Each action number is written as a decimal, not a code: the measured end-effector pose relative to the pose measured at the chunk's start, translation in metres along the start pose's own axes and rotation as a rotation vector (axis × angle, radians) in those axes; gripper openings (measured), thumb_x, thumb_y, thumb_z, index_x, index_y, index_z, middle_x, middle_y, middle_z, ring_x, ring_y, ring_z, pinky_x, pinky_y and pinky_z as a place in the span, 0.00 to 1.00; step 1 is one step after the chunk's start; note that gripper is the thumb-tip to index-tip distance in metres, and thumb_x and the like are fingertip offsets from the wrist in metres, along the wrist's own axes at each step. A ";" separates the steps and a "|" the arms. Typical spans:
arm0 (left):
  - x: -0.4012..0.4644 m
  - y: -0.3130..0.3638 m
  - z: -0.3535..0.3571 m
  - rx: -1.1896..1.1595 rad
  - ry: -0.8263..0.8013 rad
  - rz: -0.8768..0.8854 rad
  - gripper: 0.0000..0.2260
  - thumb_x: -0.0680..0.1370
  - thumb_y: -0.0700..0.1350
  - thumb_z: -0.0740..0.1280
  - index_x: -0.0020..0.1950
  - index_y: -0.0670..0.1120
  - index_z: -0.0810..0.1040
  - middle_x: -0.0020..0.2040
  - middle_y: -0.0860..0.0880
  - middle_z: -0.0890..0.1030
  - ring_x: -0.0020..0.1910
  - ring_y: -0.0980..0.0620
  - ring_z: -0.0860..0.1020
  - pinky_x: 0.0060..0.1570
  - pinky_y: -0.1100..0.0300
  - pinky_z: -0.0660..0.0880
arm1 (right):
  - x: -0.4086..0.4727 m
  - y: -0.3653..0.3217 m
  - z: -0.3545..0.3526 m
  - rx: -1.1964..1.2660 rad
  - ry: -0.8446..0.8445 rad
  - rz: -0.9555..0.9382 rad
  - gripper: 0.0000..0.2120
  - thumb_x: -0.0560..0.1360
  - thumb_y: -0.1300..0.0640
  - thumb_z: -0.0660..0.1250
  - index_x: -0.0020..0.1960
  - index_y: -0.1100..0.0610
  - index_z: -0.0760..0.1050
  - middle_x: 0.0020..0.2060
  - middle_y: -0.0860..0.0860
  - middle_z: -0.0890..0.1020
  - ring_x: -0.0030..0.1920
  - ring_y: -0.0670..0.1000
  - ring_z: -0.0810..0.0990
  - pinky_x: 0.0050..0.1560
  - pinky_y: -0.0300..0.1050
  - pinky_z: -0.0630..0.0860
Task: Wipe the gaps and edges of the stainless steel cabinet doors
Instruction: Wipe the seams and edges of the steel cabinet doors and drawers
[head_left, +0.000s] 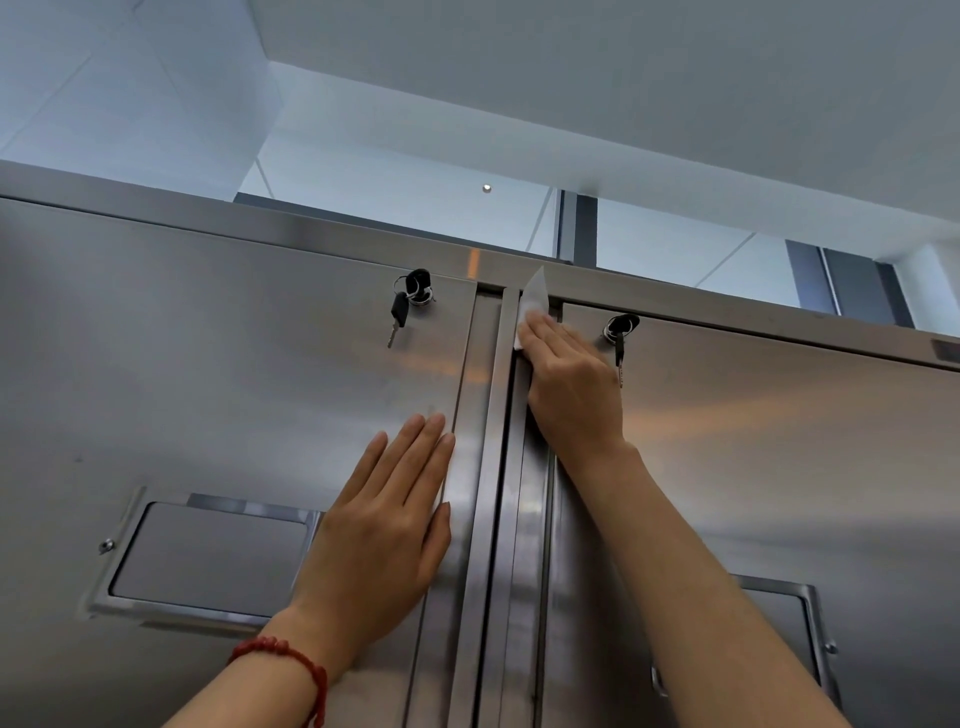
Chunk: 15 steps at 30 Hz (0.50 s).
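Fingers of the right hand press a white wipe flat against the steel, so the grip here is a pinning press, not a clenched fist: the wipe is trapped under the fingertips, with one pointed corner sticking up free above them. Taking the centre gap between the two doors as the landmark, this hand sits just right of it, at its very top, where the gap meets the horizontal top rail. The wipe straddles the inner edge of the right door.

The left hand lies open and flat on the left door, just left of the gap and lower down, holding nothing; it looks to be bracing that door. A red bracelet circles its wrist.

Further out, a key hangs from the left door's lock, left of the gap, and a second key hangs to the right, just beside the wiping hand. Recessed handles sit low on each door.

The wipe is thin, limp and light; it should fold into the narrow channel only if a fingertip drives it in, and it may bunch or tear on a sharp sheet edge. It is best held with fingers spread over its middle. The brushed steel is stiff and slick, so it should glide easily. The dangling key near the right hand could be knocked on a downward stroke.
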<state>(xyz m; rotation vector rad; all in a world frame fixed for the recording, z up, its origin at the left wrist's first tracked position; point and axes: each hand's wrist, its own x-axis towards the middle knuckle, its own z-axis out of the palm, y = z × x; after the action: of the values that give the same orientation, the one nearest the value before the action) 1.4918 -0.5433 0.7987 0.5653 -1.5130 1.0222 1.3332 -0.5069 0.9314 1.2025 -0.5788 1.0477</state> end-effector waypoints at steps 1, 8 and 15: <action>0.000 0.000 0.000 0.001 -0.003 0.000 0.23 0.80 0.49 0.50 0.70 0.39 0.67 0.71 0.41 0.67 0.71 0.43 0.65 0.70 0.47 0.54 | -0.001 0.000 0.000 -0.002 0.006 0.001 0.16 0.65 0.75 0.72 0.53 0.69 0.80 0.51 0.64 0.82 0.51 0.61 0.82 0.54 0.56 0.77; -0.001 0.000 0.000 0.002 -0.007 -0.002 0.23 0.78 0.48 0.53 0.70 0.39 0.67 0.71 0.42 0.67 0.71 0.43 0.64 0.69 0.46 0.54 | 0.006 0.001 0.002 0.000 0.019 0.007 0.17 0.64 0.76 0.71 0.52 0.69 0.81 0.50 0.64 0.82 0.50 0.61 0.83 0.54 0.55 0.77; 0.000 0.001 0.000 -0.013 0.002 -0.001 0.22 0.78 0.48 0.54 0.69 0.39 0.68 0.70 0.41 0.68 0.70 0.43 0.65 0.69 0.46 0.54 | 0.004 0.000 0.002 0.009 0.007 0.029 0.16 0.66 0.76 0.68 0.53 0.69 0.80 0.51 0.64 0.82 0.51 0.62 0.82 0.54 0.57 0.76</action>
<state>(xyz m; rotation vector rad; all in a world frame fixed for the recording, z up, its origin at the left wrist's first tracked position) 1.4913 -0.5426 0.7989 0.5555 -1.5163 1.0116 1.3350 -0.5074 0.9354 1.2013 -0.5882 1.0802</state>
